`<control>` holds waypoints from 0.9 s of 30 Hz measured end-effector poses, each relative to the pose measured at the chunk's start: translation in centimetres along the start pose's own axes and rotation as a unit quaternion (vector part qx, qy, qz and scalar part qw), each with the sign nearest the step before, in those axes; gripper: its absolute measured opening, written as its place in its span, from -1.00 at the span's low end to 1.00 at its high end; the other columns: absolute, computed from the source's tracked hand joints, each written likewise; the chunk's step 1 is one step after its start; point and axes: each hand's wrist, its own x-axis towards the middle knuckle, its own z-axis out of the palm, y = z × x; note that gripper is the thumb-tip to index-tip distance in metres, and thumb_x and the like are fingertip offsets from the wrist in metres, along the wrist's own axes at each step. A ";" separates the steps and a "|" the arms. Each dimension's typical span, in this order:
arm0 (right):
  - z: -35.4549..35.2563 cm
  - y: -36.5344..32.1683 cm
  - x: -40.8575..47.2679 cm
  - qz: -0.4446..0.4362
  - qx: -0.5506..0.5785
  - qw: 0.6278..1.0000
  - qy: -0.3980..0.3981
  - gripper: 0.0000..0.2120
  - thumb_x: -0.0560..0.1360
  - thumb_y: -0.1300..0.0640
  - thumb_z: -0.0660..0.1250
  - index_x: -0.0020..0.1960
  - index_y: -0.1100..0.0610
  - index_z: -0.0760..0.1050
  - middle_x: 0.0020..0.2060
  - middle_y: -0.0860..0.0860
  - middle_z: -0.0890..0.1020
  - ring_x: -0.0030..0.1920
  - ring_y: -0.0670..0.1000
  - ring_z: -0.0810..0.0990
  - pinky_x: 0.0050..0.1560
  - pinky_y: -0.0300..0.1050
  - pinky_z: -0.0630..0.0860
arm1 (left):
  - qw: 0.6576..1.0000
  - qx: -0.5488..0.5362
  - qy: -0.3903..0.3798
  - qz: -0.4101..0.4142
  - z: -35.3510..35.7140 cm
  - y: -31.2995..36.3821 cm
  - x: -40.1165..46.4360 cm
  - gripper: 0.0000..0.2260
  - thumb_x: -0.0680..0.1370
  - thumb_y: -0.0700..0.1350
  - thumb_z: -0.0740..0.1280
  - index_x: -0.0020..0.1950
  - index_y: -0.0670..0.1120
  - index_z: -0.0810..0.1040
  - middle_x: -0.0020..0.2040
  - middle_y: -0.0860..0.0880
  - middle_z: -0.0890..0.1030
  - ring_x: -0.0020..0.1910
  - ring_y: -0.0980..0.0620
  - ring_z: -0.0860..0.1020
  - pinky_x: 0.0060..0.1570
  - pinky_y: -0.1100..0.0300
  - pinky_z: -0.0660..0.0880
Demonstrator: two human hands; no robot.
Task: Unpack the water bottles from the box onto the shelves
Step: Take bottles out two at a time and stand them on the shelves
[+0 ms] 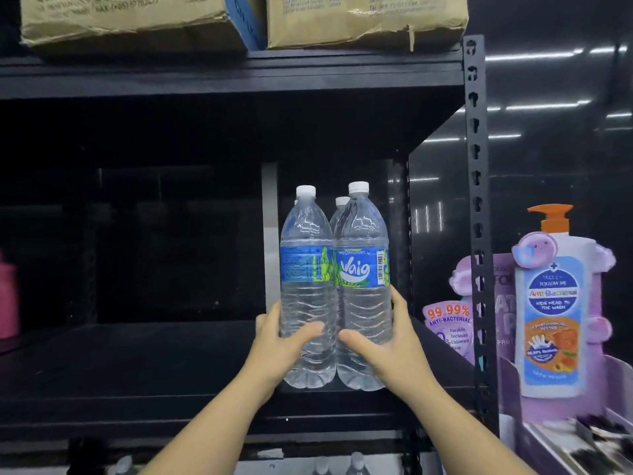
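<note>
Two clear water bottles with white caps and blue labels stand side by side at the front right of the dark shelf [137, 365]. My left hand [277, 344] grips the lower part of the left bottle [306, 255]. My right hand [394, 351] grips the lower part of the right bottle [361, 234]. Behind them, the cap of a third bottle [342, 201] shows between the two necks, and a sliver of another cap peeks out behind the left bottle. The box is not in view.
Worn cardboard boxes [363, 22] sit on the shelf above. A black perforated upright [478, 200] bounds the shelf on the right. Beyond it stands a purple display with a pump bottle of kids' wash [553, 320]. A pink object [7, 296] is at the far left. Bottle caps [356, 459] show below.
</note>
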 end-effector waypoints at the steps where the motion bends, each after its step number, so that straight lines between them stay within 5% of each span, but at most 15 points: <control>1: 0.0 0.1 0.0 -0.002 -0.003 1.000 0.003 0.03 0.20 -0.15 0.73 0.51 -0.38 0.23 0.35 -0.29 0.52 0.38 -0.19 0.53 0.36 -0.03 0.50 | 1.000 -0.004 -0.012 -0.012 -0.2 -0.3 0.1 -0.24 0.16 0.26 0.65 0.32 0.27 0.50 0.28 0.05 0.51 0.22 0.18 0.59 0.19 0.15 0.55; 4: 0.0 -0.1 -0.2 -0.011 -0.016 1.000 0.005 0.09 0.15 -0.10 0.74 0.52 -0.36 0.22 0.29 -0.35 0.39 0.36 -0.33 0.40 0.31 -0.16 0.39 | 0.999 0.002 0.008 -0.038 -0.5 -0.8 0.1 -0.07 0.10 0.08 0.76 0.35 0.17 0.35 0.21 0.04 0.65 0.13 0.10 0.70 0.20 -0.01 0.63; 9: 0.0 0.1 -0.1 -0.005 -0.024 1.000 0.019 0.10 0.11 -0.15 0.73 0.52 -0.35 0.25 0.33 -0.28 0.47 0.33 -0.23 0.52 0.38 0.01 0.49 | 0.997 0.013 0.041 -0.058 -0.4 -1.0 0.1 -0.25 0.14 0.13 0.62 0.22 0.16 0.33 0.16 -0.05 0.69 0.11 -0.04 0.70 0.23 -0.23 0.60; 16: -0.3 0.4 0.0 0.021 -0.015 0.999 0.028 0.16 0.16 -0.07 0.77 0.57 -0.16 0.17 0.14 -0.12 0.59 0.10 -0.20 0.66 0.19 -0.10 0.59 | 0.998 0.034 0.047 -0.034 -0.3 -1.0 -0.2 -0.23 0.12 0.18 0.73 0.23 0.17 0.46 0.15 0.05 0.67 0.13 0.07 0.66 0.19 -0.04 0.63; 21: -0.2 0.7 0.2 0.033 -0.034 0.998 0.043 -0.14 0.21 0.01 0.76 0.31 -0.08 0.30 0.13 -0.12 0.60 0.02 -0.30 0.63 0.05 -0.21 0.56 | 0.997 -0.014 0.046 -0.063 -0.3 -0.8 0.0 -0.22 0.10 0.16 0.60 0.28 0.13 0.45 0.22 0.00 0.65 0.18 0.03 0.66 0.14 0.01 0.63; 27: -0.6 0.8 0.5 0.057 -0.034 0.997 0.031 -0.29 0.23 0.03 0.76 0.19 -0.14 0.38 0.11 -0.13 0.66 -0.01 -0.30 0.67 0.01 -0.25 0.57 | 0.997 0.019 0.051 -0.053 -0.4 -1.1 0.0 -0.31 0.13 0.03 0.74 0.18 0.09 0.56 0.07 0.07 0.74 0.05 0.12 0.71 0.14 0.00 0.64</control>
